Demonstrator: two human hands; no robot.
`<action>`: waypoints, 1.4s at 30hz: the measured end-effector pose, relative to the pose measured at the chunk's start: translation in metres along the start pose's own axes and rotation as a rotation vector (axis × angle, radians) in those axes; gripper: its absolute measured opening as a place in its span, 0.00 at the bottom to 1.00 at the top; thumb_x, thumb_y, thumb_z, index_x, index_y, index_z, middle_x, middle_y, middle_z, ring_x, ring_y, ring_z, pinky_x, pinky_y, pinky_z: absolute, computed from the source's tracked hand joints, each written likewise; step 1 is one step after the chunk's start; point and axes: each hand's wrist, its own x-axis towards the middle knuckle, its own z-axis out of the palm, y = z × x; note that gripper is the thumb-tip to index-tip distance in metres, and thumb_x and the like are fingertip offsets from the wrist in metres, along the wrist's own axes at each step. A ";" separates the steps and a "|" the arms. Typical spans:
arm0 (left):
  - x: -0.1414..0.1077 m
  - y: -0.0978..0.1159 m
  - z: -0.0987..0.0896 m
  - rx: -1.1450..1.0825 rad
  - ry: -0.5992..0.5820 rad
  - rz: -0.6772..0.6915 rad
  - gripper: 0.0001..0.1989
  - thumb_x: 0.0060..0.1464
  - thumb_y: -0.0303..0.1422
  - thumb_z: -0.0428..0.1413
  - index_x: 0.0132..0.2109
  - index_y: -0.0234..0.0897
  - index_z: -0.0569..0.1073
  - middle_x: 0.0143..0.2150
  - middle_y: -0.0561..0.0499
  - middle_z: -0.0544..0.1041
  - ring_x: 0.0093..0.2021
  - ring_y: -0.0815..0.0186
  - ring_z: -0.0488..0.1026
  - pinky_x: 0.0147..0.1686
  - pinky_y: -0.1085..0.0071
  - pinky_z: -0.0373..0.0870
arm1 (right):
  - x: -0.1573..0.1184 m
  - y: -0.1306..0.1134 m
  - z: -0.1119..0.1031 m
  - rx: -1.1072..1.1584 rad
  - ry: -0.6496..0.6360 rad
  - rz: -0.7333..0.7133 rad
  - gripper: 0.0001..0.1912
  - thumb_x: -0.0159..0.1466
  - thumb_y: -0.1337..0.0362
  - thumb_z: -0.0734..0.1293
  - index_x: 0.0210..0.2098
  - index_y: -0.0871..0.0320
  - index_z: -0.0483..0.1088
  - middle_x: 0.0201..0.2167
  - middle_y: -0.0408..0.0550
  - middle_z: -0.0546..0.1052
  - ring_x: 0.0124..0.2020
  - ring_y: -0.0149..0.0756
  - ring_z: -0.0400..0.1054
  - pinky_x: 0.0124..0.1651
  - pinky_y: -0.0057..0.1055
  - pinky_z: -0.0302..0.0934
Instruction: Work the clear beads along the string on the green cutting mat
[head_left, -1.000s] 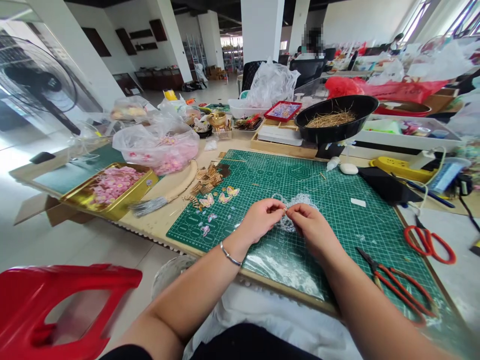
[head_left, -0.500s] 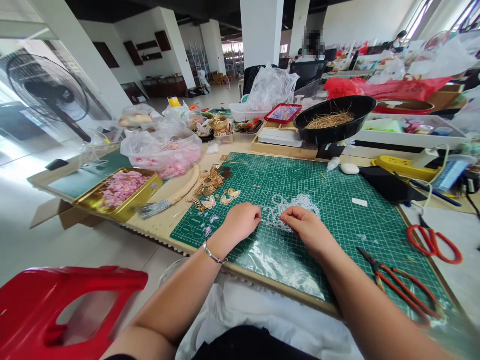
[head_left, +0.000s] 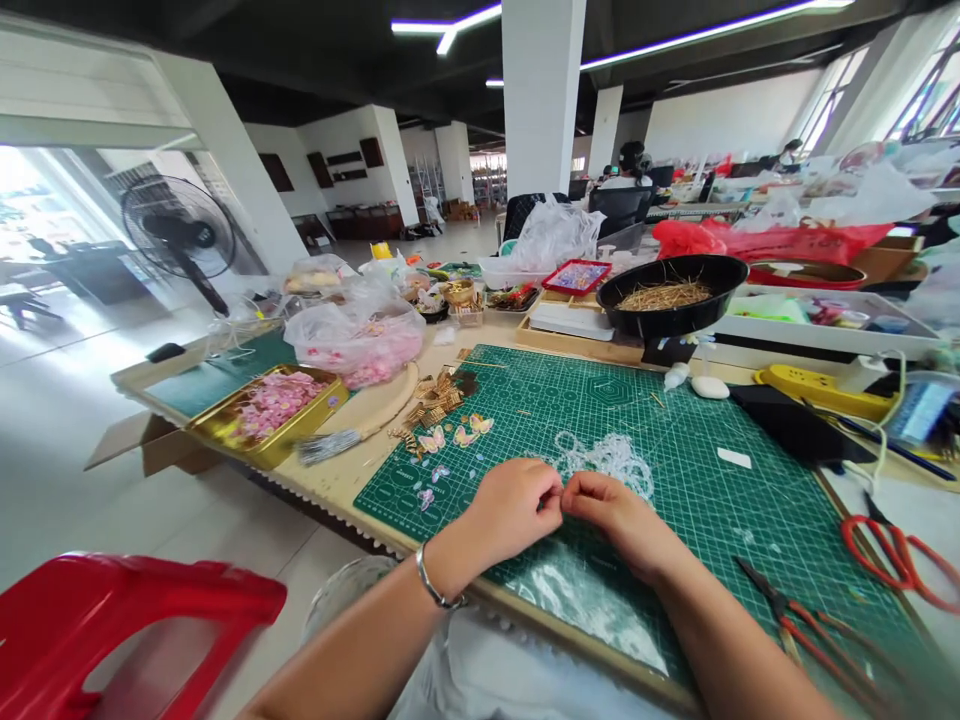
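Note:
Over the green cutting mat (head_left: 705, 510) my two hands meet, fingertips almost touching. My left hand (head_left: 519, 508), with a silver bangle at the wrist, is closed with thumb and fingers pinched together. My right hand (head_left: 613, 515) pinches from the other side. Whatever is between the fingertips is too small or hidden to name. Just behind the hands lies a loose pile of clear beaded strands (head_left: 611, 460). Left of them are several butterfly charms (head_left: 465, 437) and a heap of gold-coloured metal pieces (head_left: 436, 395).
Red-handled pliers (head_left: 795, 610) and scissors (head_left: 892, 550) lie at the right. A gold tin (head_left: 259, 455) of pink flowers, a brush (head_left: 330, 443) and a plastic bag (head_left: 352, 330) sit left. A black bowl (head_left: 675, 318) stands behind the mat. A red stool (head_left: 150, 590) is lower left.
My hands have come together from a gap apart, the left moving right and nearer the right hand, away from the clear strands. The view has tilted up, showing ceiling lights.

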 end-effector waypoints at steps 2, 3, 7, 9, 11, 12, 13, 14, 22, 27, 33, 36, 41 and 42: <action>-0.001 -0.001 0.001 0.049 0.038 0.010 0.03 0.45 0.24 0.51 0.29 0.36 0.68 0.27 0.54 0.70 0.30 0.69 0.65 0.31 0.72 0.58 | -0.001 0.001 0.001 0.028 -0.078 0.039 0.05 0.51 0.63 0.62 0.22 0.59 0.64 0.16 0.37 0.57 0.19 0.24 0.45 0.21 0.27 0.37; -0.003 -0.001 -0.001 0.060 0.064 -0.003 0.03 0.45 0.24 0.50 0.28 0.36 0.67 0.27 0.54 0.70 0.30 0.69 0.65 0.31 0.72 0.58 | -0.002 0.001 0.001 0.066 -0.112 0.069 0.05 0.50 0.64 0.62 0.22 0.59 0.64 0.16 0.37 0.55 0.18 0.24 0.44 0.20 0.27 0.35; -0.024 -0.002 -0.026 -0.108 0.028 -0.165 0.04 0.47 0.25 0.49 0.28 0.36 0.66 0.24 0.56 0.66 0.27 0.72 0.61 0.29 0.74 0.56 | -0.003 -0.001 -0.001 0.378 -0.128 0.159 0.06 0.51 0.62 0.61 0.21 0.58 0.61 0.15 0.34 0.50 0.16 0.23 0.37 0.19 0.25 0.30; -0.045 -0.008 -0.044 -0.290 -0.137 -0.248 0.03 0.48 0.27 0.49 0.29 0.36 0.67 0.25 0.57 0.66 0.26 0.73 0.61 0.27 0.76 0.56 | -0.002 -0.002 -0.004 0.530 -0.101 0.197 0.07 0.51 0.62 0.62 0.21 0.58 0.61 0.14 0.34 0.49 0.16 0.22 0.35 0.18 0.24 0.28; -0.073 -0.020 -0.060 -0.404 -0.319 -0.348 0.05 0.50 0.30 0.49 0.30 0.36 0.68 0.26 0.56 0.68 0.26 0.73 0.62 0.26 0.78 0.57 | 0.000 -0.003 -0.005 0.631 -0.095 0.234 0.05 0.51 0.64 0.63 0.22 0.59 0.63 0.14 0.34 0.50 0.15 0.21 0.35 0.18 0.23 0.27; -0.089 -0.029 -0.066 -0.409 -0.392 -0.410 0.06 0.51 0.31 0.49 0.31 0.36 0.68 0.26 0.56 0.68 0.26 0.73 0.62 0.26 0.78 0.58 | 0.000 -0.003 -0.005 0.667 -0.093 0.245 0.04 0.50 0.65 0.63 0.23 0.59 0.64 0.14 0.34 0.51 0.15 0.20 0.35 0.18 0.22 0.27; -0.107 -0.041 -0.070 -0.375 -0.449 -0.480 0.07 0.51 0.32 0.48 0.32 0.36 0.69 0.26 0.56 0.69 0.26 0.72 0.63 0.27 0.78 0.58 | 0.001 -0.004 -0.005 0.697 -0.088 0.251 0.03 0.50 0.65 0.63 0.24 0.59 0.65 0.14 0.34 0.51 0.15 0.20 0.35 0.18 0.22 0.27; -0.125 -0.054 -0.072 -0.306 -0.492 -0.547 0.07 0.51 0.32 0.48 0.32 0.36 0.69 0.26 0.55 0.70 0.27 0.71 0.64 0.27 0.77 0.58 | 0.002 -0.005 -0.004 0.720 -0.080 0.253 0.03 0.50 0.65 0.64 0.24 0.59 0.65 0.14 0.34 0.52 0.15 0.20 0.36 0.18 0.22 0.28; -0.195 -0.111 -0.074 0.555 -0.670 -0.719 0.15 0.55 0.34 0.46 0.32 0.32 0.75 0.34 0.38 0.78 0.39 0.50 0.74 0.36 0.64 0.63 | 0.004 -0.002 -0.001 0.296 0.121 0.171 0.10 0.54 0.57 0.64 0.26 0.58 0.64 0.17 0.36 0.56 0.16 0.23 0.41 0.19 0.25 0.32; -0.106 -0.049 -0.074 0.244 -0.442 -0.419 0.15 0.59 0.34 0.44 0.39 0.41 0.76 0.37 0.49 0.79 0.38 0.63 0.74 0.37 0.71 0.65 | 0.005 0.005 0.003 -0.355 0.193 0.056 0.15 0.55 0.52 0.62 0.21 0.57 0.60 0.16 0.37 0.56 0.20 0.27 0.48 0.23 0.28 0.42; 0.001 -0.035 -0.018 0.191 -0.181 -0.068 0.13 0.58 0.29 0.47 0.42 0.39 0.76 0.39 0.49 0.77 0.42 0.63 0.72 0.44 0.69 0.66 | 0.009 0.008 -0.001 -0.445 0.173 0.062 0.14 0.54 0.56 0.63 0.18 0.57 0.60 0.15 0.38 0.60 0.20 0.29 0.51 0.25 0.29 0.44; 0.024 -0.046 0.007 0.237 -0.219 -0.042 0.13 0.57 0.26 0.47 0.41 0.37 0.77 0.36 0.47 0.76 0.41 0.63 0.72 0.43 0.68 0.66 | 0.012 0.009 -0.005 -0.428 0.197 0.068 0.12 0.54 0.58 0.63 0.19 0.57 0.62 0.16 0.40 0.62 0.21 0.30 0.53 0.25 0.29 0.45; 0.029 -0.053 0.017 0.267 -0.188 -0.031 0.14 0.57 0.27 0.47 0.43 0.38 0.77 0.38 0.47 0.75 0.40 0.63 0.71 0.42 0.69 0.66 | 0.012 0.009 -0.007 -0.306 0.238 0.081 0.11 0.55 0.58 0.63 0.20 0.58 0.64 0.15 0.39 0.61 0.19 0.29 0.51 0.23 0.29 0.43; 0.028 -0.053 0.017 0.265 -0.182 -0.028 0.14 0.58 0.27 0.47 0.44 0.38 0.76 0.38 0.47 0.75 0.40 0.64 0.71 0.42 0.69 0.67 | 0.011 0.008 -0.007 -0.267 0.239 0.079 0.12 0.55 0.57 0.62 0.21 0.58 0.65 0.15 0.38 0.60 0.19 0.29 0.50 0.23 0.29 0.42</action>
